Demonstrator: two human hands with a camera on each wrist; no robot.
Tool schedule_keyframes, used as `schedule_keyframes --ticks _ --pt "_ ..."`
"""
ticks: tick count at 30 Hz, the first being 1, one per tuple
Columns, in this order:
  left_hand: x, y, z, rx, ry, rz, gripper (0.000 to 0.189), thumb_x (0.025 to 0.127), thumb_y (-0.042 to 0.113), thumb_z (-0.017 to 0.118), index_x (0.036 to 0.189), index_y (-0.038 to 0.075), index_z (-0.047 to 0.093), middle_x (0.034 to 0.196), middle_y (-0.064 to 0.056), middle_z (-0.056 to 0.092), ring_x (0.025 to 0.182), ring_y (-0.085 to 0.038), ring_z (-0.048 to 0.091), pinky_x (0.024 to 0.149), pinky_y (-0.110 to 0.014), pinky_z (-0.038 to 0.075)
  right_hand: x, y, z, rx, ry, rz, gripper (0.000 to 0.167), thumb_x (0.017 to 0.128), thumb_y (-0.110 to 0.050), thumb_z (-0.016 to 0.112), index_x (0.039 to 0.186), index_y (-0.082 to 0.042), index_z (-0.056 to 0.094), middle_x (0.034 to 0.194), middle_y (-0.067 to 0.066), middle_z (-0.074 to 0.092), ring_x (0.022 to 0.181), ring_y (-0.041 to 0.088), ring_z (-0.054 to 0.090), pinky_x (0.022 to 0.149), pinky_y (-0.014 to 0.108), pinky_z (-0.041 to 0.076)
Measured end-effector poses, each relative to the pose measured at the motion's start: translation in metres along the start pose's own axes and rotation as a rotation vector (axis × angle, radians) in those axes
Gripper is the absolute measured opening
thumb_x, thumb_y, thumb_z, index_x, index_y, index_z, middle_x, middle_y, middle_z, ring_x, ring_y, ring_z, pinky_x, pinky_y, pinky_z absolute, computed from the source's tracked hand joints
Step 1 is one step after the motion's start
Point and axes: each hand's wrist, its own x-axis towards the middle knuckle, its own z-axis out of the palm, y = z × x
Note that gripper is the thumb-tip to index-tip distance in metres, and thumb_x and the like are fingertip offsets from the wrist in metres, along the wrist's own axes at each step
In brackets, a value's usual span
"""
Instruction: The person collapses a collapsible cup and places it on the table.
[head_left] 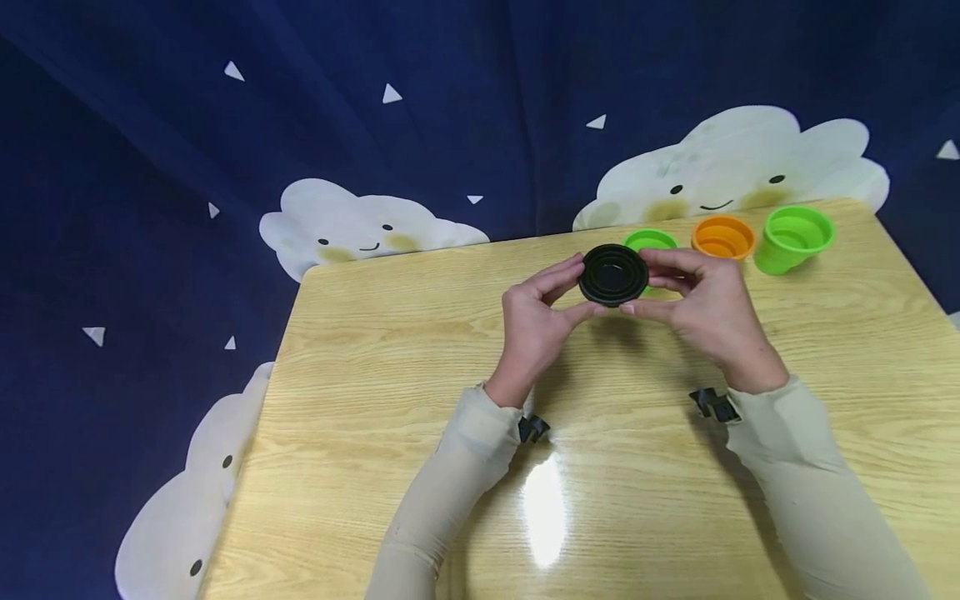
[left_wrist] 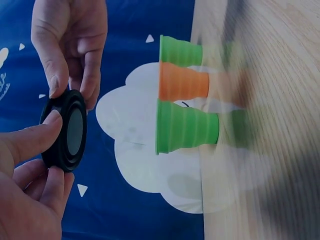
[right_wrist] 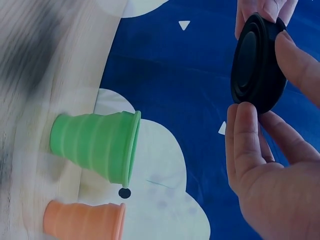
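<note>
A flattened black collapsible cup [head_left: 613, 275] with ringed folds is held up above the table between both hands. My left hand [head_left: 534, 325] pinches its left edge, thumb below and fingers at the side. On the opposite edge, my right hand [head_left: 712, 312] grips it the same way. The left wrist view shows the black cup [left_wrist: 67, 131] edge-on, its pale round base facing the extended cups. In the right wrist view, the thumb and fingers of the right hand [right_wrist: 280, 185] press the rim of the cup [right_wrist: 257, 65].
Behind the hands, along the table's back edge, stand a green cup [head_left: 651, 238], partly hidden, an orange cup [head_left: 722, 237] and another green cup [head_left: 797, 237], all extended. The wooden table [head_left: 360, 375] meets a dark blue curtain [head_left: 420, 133] with clouds.
</note>
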Motion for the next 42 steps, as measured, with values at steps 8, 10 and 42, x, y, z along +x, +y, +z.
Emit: schedule_keyframes --ticks 8,10,42 --pt "0.000 -0.001 0.001 0.018 0.012 0.007 0.050 0.066 -0.016 0.086 0.113 -0.012 0.070 0.121 -0.019 0.068 0.106 -0.018 0.069 0.091 -0.032 0.056 0.000 0.001 0.002 -0.006 0.015 -0.034 0.063 0.070 0.003 0.091 0.128 0.000 0.067 0.123 0.013 0.064 0.098 0.011 0.066 0.088 0.014 0.052" --pt "0.001 -0.001 0.002 0.032 0.014 0.003 0.050 0.067 -0.016 0.086 0.113 -0.012 0.070 0.121 -0.019 0.068 0.105 -0.018 0.070 0.091 -0.032 0.057 0.001 0.001 0.003 -0.007 0.020 -0.046 0.063 0.069 0.005 0.091 0.127 0.001 0.067 0.122 0.013 0.064 0.098 0.012 0.066 0.088 0.015 0.053" --pt "0.015 -0.060 0.000 0.251 0.022 -0.238 0.062 0.065 -0.024 0.083 0.122 -0.006 0.068 0.123 -0.018 0.068 0.104 -0.022 0.070 0.088 -0.032 0.058 0.031 0.052 0.051 -0.601 -0.052 -0.274 0.053 0.077 0.004 0.084 0.123 0.016 0.061 0.124 0.034 0.061 0.113 0.050 0.057 0.101 0.059 0.046"
